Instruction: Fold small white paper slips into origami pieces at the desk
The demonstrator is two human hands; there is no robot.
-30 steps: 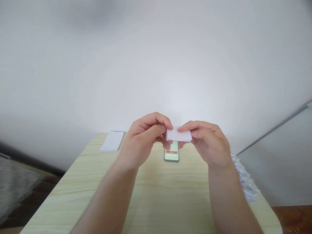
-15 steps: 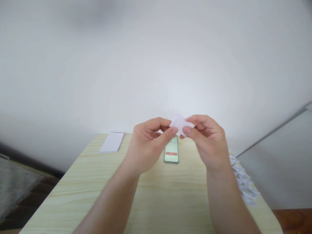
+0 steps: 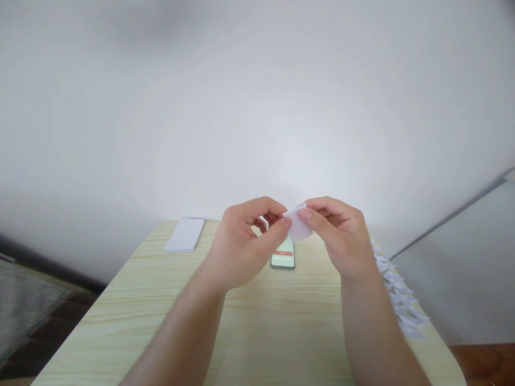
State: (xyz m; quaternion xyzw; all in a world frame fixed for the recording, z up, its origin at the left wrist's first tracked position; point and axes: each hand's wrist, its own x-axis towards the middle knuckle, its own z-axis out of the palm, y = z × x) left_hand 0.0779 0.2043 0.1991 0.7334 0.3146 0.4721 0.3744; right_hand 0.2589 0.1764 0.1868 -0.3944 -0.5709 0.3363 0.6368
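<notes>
A small piece of folded white paper (image 3: 298,227) is held up between both hands, above the far part of the table. My left hand (image 3: 251,241) pinches its left corner between thumb and fingers. On the other side, my right hand (image 3: 338,230) grips the upper right edge, thumb in front and fingers behind. The paper's back face is hidden from view. Below it, a phone (image 3: 282,260) with a lit screen and a red bar lies on the table, partly covered by the paper and my left hand.
A stack of white paper (image 3: 185,235) lies at the table's back left. Several folded white paper pieces (image 3: 404,305) are lined up along the right edge, partly behind my right forearm. The wooden table (image 3: 281,332) meets a white wall (image 3: 257,107) at the back.
The paper has turned in my fingers from a diamond-like pose to a squarer one, and sits slightly lower. My right hand has shifted a little down and left.
</notes>
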